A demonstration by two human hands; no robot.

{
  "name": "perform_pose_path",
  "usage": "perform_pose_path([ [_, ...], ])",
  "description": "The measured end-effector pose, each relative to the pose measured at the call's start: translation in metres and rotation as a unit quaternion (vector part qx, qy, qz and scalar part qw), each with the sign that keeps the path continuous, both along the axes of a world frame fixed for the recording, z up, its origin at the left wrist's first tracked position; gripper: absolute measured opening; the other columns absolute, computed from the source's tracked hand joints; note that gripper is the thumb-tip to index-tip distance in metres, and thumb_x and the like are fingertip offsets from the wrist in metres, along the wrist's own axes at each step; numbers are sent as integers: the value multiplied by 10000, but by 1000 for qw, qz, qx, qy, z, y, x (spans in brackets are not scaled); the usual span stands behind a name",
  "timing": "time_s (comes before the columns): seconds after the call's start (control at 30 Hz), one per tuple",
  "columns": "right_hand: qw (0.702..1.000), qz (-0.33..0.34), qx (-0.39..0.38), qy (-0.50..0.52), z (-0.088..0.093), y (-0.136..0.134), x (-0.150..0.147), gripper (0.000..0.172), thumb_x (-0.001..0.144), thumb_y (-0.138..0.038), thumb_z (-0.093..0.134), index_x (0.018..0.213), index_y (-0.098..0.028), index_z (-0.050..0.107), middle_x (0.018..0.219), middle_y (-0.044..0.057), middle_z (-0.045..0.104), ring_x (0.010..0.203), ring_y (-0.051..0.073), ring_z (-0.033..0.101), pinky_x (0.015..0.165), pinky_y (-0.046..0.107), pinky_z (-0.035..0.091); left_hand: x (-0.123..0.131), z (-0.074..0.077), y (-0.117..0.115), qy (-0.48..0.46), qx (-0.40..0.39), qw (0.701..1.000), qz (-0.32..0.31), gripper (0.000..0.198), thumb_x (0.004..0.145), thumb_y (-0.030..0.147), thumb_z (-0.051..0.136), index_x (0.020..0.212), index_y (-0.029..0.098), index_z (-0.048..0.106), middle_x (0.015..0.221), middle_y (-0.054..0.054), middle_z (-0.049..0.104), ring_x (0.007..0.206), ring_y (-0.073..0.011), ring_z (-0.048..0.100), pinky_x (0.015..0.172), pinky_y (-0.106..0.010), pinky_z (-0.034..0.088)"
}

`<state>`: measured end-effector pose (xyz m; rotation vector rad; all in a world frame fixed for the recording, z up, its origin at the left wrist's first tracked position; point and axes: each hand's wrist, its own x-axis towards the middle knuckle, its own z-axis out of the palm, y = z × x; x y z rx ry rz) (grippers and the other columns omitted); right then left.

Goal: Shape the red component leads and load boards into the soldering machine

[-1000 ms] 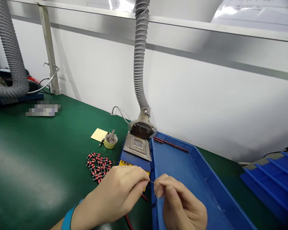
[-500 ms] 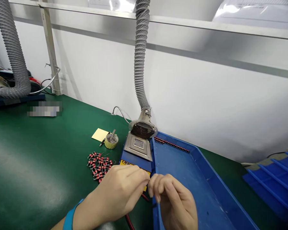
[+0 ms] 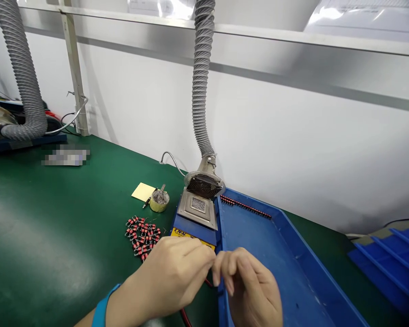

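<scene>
Left hand (image 3: 179,272) and right hand (image 3: 252,288) have drawn closer.

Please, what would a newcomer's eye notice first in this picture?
Probably the left hand and right hand, close together at lower middle. Behind them, a grey ribbed hose hangs above a metal plate, beside a blue tray. Red-and-black parts lie clustered on the green bench, left of the blue tray.

The left grip (image 3: 177,272), knuckles upward, is pinched together just beside the curled right grip (image 3: 254,286).
</scene>
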<state>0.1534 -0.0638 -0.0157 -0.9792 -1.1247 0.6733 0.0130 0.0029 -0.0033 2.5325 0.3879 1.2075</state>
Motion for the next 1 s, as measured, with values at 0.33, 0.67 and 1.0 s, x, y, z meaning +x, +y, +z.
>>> perform_pose_path([
  [0.33,940,-83,178,-279,-1,0,8,311,829,21,576,1004,-221,663,832,32,664,795,171,609,691,286,494,-5,6,0,-27,-119,992,-41,167,957,129,441,880,176,582,756,24,635,661,-101,576,648,-178,422],
  [0.67,996,52,55,-50,-1,2,12,196,929,-254,552,748,-209,612,591,-9,562,608,133,553,590,238,466,-3,5,-2,-28,-91,995,-26,173,957,122,426,860,180,557,743,23,625,643,-104,566,635,-184,419],
  [1.0,996,54,-48,-46,-1,1,2,368,973,-315,458,630,-194,516,504,-22,488,470,103,430,487,226,386,3,-2,-1,3,66,998,15,320,966,126,324,757,155,564,633,-6,576,535,-142,498,520,-268,360],
])
